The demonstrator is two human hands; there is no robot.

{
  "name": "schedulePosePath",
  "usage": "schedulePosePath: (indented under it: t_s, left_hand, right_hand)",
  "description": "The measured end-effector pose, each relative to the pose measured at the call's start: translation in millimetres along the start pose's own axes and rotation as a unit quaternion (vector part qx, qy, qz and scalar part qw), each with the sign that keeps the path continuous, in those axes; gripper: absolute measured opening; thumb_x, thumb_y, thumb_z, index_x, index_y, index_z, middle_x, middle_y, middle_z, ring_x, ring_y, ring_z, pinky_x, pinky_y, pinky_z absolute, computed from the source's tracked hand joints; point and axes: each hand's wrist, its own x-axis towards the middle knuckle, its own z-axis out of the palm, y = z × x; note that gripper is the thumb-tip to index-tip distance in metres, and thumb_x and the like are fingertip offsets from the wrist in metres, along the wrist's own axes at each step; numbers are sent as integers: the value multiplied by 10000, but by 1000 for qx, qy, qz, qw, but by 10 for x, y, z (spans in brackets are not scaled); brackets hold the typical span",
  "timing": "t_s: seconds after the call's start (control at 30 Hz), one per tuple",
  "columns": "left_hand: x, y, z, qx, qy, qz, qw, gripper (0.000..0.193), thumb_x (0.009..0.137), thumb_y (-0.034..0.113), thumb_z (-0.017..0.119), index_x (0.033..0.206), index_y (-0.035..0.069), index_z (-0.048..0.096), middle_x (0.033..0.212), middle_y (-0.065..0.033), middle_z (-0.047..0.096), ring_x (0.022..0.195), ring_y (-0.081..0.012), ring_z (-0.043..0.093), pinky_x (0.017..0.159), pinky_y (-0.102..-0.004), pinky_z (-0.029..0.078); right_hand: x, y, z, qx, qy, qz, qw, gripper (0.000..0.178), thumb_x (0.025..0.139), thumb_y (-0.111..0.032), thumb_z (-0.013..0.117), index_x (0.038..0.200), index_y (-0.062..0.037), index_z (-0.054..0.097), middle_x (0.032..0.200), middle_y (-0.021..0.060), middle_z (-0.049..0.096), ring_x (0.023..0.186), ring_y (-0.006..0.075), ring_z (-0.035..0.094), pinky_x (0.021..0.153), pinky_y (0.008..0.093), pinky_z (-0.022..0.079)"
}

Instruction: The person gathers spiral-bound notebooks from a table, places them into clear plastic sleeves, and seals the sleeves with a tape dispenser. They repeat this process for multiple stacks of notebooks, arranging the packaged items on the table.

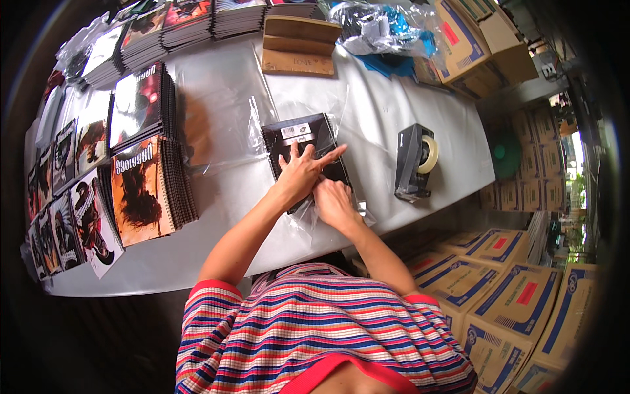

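Observation:
A black spiral-bound notebook (317, 123) lies on the table in front of me, with a white barcode label (296, 132) near its top. Clear plastic wrap (303, 211) surrounds it and sticks out past its lower edge. My left hand (303, 169) rests on the notebook, fingers spread flat. Just right of it, my right hand (336, 201) is closed at the notebook's lower part, its fingertips tucked down. What they pinch is hidden. A black tape dispenser (408, 164) with a roll of pale tape (428, 155) stands to the right.
Stacks of illustrated notebooks (141, 187) fill the table's left side, with more stacks (187, 26) along the back. Clear plastic sleeves (220, 108) lie left of my work. A brown cardboard stand (298, 49), a plastic bag (380, 29) and cartons (485, 299) are around.

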Motion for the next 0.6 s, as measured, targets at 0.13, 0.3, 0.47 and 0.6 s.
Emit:
schedulePosePath:
  t_s: [0.13, 0.3, 0.47, 0.6]
  left_hand:
    - [-52, -219, 192, -38, 84, -17, 996, 895, 594, 1, 703, 1382, 123, 295, 1183, -176, 469, 1112, -403, 445, 928, -465, 412]
    - [-104, -90, -41, -122, 88, -60, 987, 907, 492, -33, 733, 1311, 35, 352, 1179, -144, 430, 1046, -342, 484, 901, -405, 427]
    - [-94, -112, -48, -80, 77, -25, 994, 838, 515, -25, 718, 1275, 2, 365, 1144, -132, 432, 1045, -328, 484, 900, -384, 427]
    - [-118, -129, -14, -79, 74, -22, 994, 799, 542, -28, 695, 1269, -2, 366, 1130, -136, 425, 1064, -329, 468, 918, -380, 410]
  right_hand:
    - [-2, 331, -358, 327, -202, -116, 916, 264, 806, -141, 653, 978, 18, 532, 866, 115, 635, 760, 195, 625, 677, 345, 505]
    - [938, 1003, -298, 541, 35, 94, 835, 794, 761, -334, 732, 1333, -82, 243, 1267, 205, 440, 1028, 198, 537, 765, 333, 476]
    - [2089, 931, -231, 550, -57, -113, 825, 891, 675, -28, 775, 1394, -95, 252, 1007, 172, 643, 868, 166, 625, 800, 311, 491]
    - [2540, 771, -643, 557, 150, -274, 769, 652, 712, 44, 706, 1288, -103, 439, 1031, 67, 603, 745, 86, 559, 706, 236, 528]
